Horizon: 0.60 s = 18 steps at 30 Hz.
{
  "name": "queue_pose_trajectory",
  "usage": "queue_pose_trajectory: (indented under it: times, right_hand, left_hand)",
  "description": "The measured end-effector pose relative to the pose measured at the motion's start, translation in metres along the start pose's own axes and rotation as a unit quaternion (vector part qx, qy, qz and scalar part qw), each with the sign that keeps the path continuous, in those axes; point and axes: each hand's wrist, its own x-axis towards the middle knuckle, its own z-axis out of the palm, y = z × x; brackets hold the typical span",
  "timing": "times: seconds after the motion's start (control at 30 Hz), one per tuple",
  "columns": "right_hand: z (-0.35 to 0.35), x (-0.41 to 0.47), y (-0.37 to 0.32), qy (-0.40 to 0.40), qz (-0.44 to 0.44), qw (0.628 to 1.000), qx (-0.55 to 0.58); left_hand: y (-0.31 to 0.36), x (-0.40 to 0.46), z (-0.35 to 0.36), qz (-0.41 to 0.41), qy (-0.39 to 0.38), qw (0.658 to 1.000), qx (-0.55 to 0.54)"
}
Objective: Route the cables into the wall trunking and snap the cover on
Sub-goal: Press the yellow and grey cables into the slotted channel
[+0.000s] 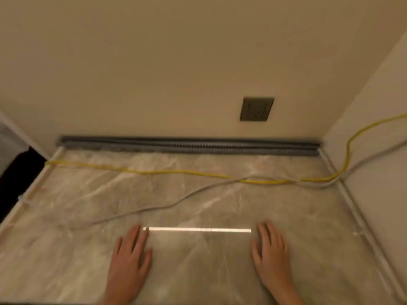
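Observation:
A long grey slotted trunking (189,146) runs along the foot of the beige wall, its top uncovered. A yellow cable (176,172) lies on the marble floor in front of it and climbs away at the right. A grey cable (176,202) crosses the yellow one near the right and trails toward the left front. My left hand (130,260) and my right hand (269,258) rest flat on the floor, fingers spread, holding nothing, well short of both cables. I see no separate cover.
A dark wall socket (256,108) sits above the trunking at the right. A side wall (374,172) closes the right, with white skirting strips along both floor edges. A dark gap (15,177) opens at the left. A bright light reflection (198,229) lies between my hands.

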Motion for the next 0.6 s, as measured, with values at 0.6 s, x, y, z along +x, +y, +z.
queue_pose_trajectory:
  times: [0.6]
  right_hand:
    - [-0.031, 0.109, 0.04, -0.056, -0.092, 0.994, -0.018]
  left_hand:
    - [0.071, 0.096, -0.008, 0.171, -0.016, 0.984, 0.056]
